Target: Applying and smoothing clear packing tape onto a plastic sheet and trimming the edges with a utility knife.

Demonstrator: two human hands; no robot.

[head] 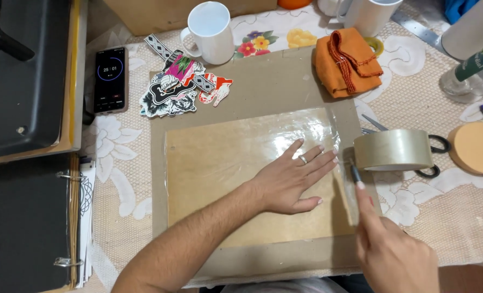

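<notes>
Left hand (290, 182) pressed flat, fingers spread, on taped sheet (252, 179); right hand (388, 239) pinching dark blade (355, 173) at sheet's right edge beside tape roll (394, 150): slip risks nicking those fingers.

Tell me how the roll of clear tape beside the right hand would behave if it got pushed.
The tape roll looks to stand on its round edge, so a nudge would probably send it rolling toward the scissors. It is a hollow ring, likely light. Its smooth band may slip in the right hand.

White mug (211, 31), phone (110, 80), stickers (179, 85), orange cloth (347, 61).
</notes>
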